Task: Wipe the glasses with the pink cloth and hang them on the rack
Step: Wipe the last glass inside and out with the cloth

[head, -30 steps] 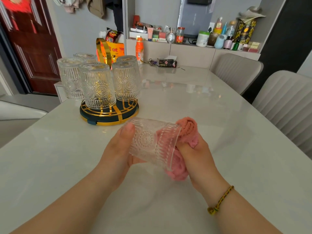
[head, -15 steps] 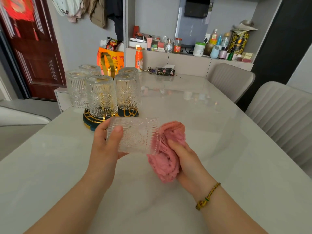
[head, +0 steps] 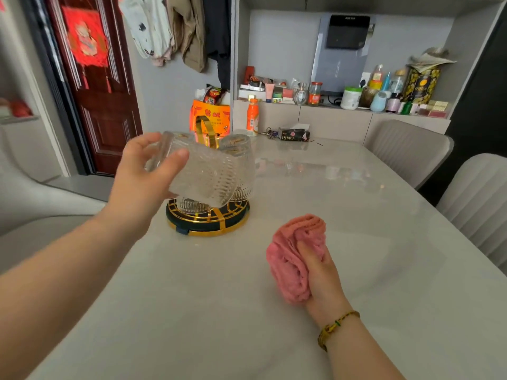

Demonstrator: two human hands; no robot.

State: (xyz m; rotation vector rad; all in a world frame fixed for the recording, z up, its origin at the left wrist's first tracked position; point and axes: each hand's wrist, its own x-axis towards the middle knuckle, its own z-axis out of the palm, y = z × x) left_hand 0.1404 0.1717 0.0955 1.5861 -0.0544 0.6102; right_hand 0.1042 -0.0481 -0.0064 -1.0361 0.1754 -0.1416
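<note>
Left hand [head: 145, 174] raised over the rack [head: 208, 226], forearm stretched forward from the lower left. Thumb across the near wall of a ribbed glass [head: 208, 174], fingers wrapped behind its thick base. Glass gripped at a tilt, mouth down and to the right, above the rack's dark, gold-trimmed round base. Touching it or not: impossible to tell. Motion blur on the glass, pattern hard to read.

Right hand [head: 321, 272] low on the table [head: 219, 311], fingers folded round the bunched pink cloth [head: 288, 256], cloth down on the tabletop. Braided bracelet [head: 333, 329] at that wrist.

Behind the gripped glass, a second glass [head: 241, 163] upside down on the rack. Lower edge of a third glass [head: 192, 205] just under the tilted one. Gold handle [head: 205, 127] upright at the rack's middle.

Pale, glossy tabletop with soft reflections toward the far end. There, an orange bottle [head: 252, 116] and a dark tissue pack [head: 293, 134]. Two grey padded chairs [head: 408, 149] [head: 477, 196] along the right side. Beyond, a recessed shelf [head: 343, 105] crowded with jars and bottles, an orange bag [head: 210, 116], hanging clothes [head: 170, 28], and a dark red door [head: 109, 105] with a red ornament [head: 85, 39].
</note>
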